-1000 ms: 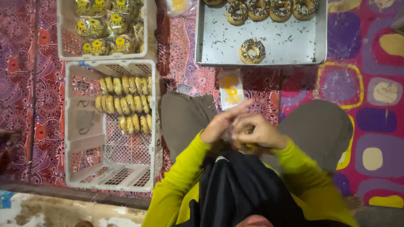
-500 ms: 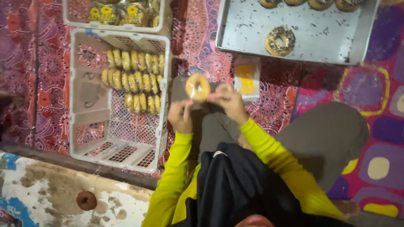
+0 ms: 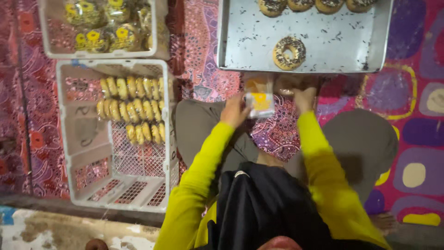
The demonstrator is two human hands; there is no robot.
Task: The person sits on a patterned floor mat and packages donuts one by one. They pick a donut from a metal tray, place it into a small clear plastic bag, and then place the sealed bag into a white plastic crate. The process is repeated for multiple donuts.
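My left hand (image 3: 235,111) pinches a small clear plastic bag with a yellow print (image 3: 260,103) above my lap. More of these bags (image 3: 257,85) lie just beyond it on the patterned cloth. My right hand (image 3: 305,98) reaches forward to the near edge of the metal tray (image 3: 323,65), its fingers blurred against something clear; whether it grips is unclear. One sprinkled donut (image 3: 289,52) lies alone on the tray, and a row of donuts (image 3: 319,4) lines its far side.
A white plastic crate (image 3: 83,185) at my left holds three rows of wrapped donuts (image 3: 132,109). A second crate (image 3: 104,53) beyond it holds bagged donuts (image 3: 97,37). My knees (image 3: 360,139) flank the cloth. A worn floor edge (image 3: 55,231) runs at the bottom left.
Half a second ago both hands held up a donut over my left knee. Now the hands are apart and further forward by the tray, the left on a printed bag; the donut is out of sight.
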